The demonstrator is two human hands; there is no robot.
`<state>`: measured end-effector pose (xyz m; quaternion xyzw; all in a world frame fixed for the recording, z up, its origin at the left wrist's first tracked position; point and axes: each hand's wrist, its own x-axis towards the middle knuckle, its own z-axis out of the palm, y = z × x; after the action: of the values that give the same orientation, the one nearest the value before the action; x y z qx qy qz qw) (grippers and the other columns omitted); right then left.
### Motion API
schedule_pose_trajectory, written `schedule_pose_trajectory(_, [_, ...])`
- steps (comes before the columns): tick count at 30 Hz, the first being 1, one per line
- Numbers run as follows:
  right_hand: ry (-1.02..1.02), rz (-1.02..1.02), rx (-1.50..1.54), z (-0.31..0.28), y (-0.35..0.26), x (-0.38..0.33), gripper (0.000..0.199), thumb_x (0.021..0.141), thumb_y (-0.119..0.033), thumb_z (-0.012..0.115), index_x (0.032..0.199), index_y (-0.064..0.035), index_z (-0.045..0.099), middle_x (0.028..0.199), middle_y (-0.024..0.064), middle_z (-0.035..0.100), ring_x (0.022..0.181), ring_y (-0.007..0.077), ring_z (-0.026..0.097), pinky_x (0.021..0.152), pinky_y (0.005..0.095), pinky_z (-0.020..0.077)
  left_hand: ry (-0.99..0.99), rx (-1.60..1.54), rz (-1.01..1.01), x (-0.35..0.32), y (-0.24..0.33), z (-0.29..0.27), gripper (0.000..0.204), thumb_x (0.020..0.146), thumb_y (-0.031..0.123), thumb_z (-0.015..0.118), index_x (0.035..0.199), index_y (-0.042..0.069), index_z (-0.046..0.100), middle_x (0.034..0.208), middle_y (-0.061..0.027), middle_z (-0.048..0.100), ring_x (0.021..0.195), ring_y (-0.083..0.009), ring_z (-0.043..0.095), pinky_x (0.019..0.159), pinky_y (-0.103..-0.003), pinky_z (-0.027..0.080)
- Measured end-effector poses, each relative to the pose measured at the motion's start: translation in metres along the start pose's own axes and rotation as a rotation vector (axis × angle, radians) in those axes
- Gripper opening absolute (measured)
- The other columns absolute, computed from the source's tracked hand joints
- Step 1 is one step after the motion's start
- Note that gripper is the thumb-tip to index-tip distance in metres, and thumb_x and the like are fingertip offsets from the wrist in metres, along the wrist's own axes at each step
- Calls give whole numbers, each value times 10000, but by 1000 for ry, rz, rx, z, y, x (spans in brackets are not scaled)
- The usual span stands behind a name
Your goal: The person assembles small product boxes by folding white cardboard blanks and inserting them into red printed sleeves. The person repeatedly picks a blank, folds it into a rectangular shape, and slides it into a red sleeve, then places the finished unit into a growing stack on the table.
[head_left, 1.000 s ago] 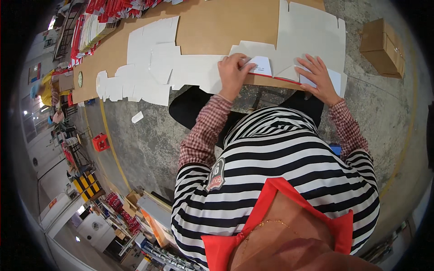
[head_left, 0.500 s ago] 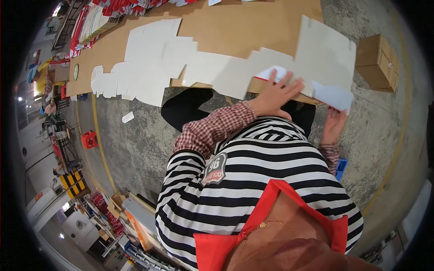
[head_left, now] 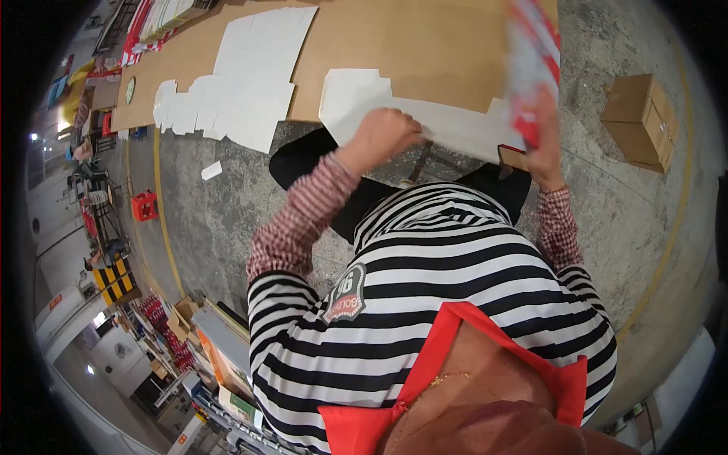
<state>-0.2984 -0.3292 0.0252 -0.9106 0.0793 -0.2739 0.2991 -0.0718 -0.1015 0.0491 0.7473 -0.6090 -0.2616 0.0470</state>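
Observation:
My right hand [head_left: 544,148] grips the near end of a red-and-white printed cardboard sheet [head_left: 535,68], which is raised over the table's right end and smeared by motion. My left hand [head_left: 384,136] is closed, its curled fingers at the near edge of a white die-cut cardboard sheet [head_left: 353,87]. Whether those fingers pinch anything is hidden. That white sheet runs along the table's front edge toward my right hand; I cannot tell if it joins the raised one. Farther left lies another white die-cut cardboard piece [head_left: 254,72], flat and apart from both hands.
The brown table top [head_left: 432,45] spreads ahead of me. Stacked red-and-white cardboard [head_left: 155,26] stands at its far left. A closed brown carton [head_left: 641,121] sits on the floor to the right. On the floor at left are a red stool [head_left: 144,205] and a white scrap [head_left: 211,171].
My left hand has moved left and closed from a flat spread. My right hand has moved up and forward. Red-and-white print now shows at the right, where a white sheet lay.

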Motion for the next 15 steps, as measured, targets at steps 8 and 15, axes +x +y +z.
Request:
schedule_pose_trajectory(8, [-268,24,-436,34,-3,-8,633,865,-324,685,1442,-167,476,1535,127,349,1418,359,291,1167,485,214,-51,-320,-41,50,-56,-38,457,789,336,783,1035,-39,697,915,-156,700,807,-264,666,790,-359,508])
schedule_pose_trajectory(15, [-345,38,36,60,15,14,434,866,-263,691,1245,-66,610,1172,163,554,1020,292,587,829,377,495,593,-123,-366,-13,-45,32,297,737,214,784,836,19,583,827,-137,683,741,-350,654,618,-406,510])
